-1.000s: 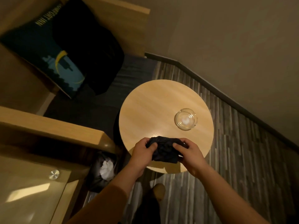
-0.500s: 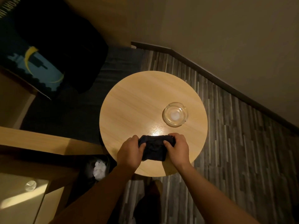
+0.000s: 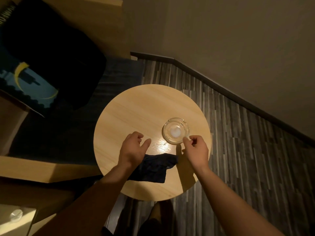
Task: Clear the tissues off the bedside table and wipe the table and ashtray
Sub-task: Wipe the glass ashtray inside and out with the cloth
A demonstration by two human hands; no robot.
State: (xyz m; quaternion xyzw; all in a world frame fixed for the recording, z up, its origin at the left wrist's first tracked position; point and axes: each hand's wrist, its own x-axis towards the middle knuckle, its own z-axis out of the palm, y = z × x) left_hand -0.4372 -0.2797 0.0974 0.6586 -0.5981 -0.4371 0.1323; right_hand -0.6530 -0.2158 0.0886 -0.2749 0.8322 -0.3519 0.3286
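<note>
A round light-wood bedside table (image 3: 136, 108) fills the middle of the view. On its right half stands a clear glass ashtray (image 3: 175, 130). A dark cloth (image 3: 153, 167) lies flat near the table's front edge. My left hand (image 3: 133, 149) hovers just above the cloth's left end, fingers apart, holding nothing. My right hand (image 3: 196, 150) is at the ashtray's near right rim, thumb and forefinger pinched close to the glass; whether they grip the rim I cannot tell. No tissues lie on the tabletop.
A dark bench seat (image 3: 56, 138) with a black cushion (image 3: 56, 53) and a printed blue pillow (image 3: 29, 86) stands left of the table. A wooden ledge (image 3: 42, 169) runs at the left front. Striped grey flooring (image 3: 247, 159) and a beige wall (image 3: 238, 40) lie to the right.
Both hands have let go of the dark cloth, which now lies on the table. The left hand lifted off it; the right hand moved forward to the ashtray's rim.
</note>
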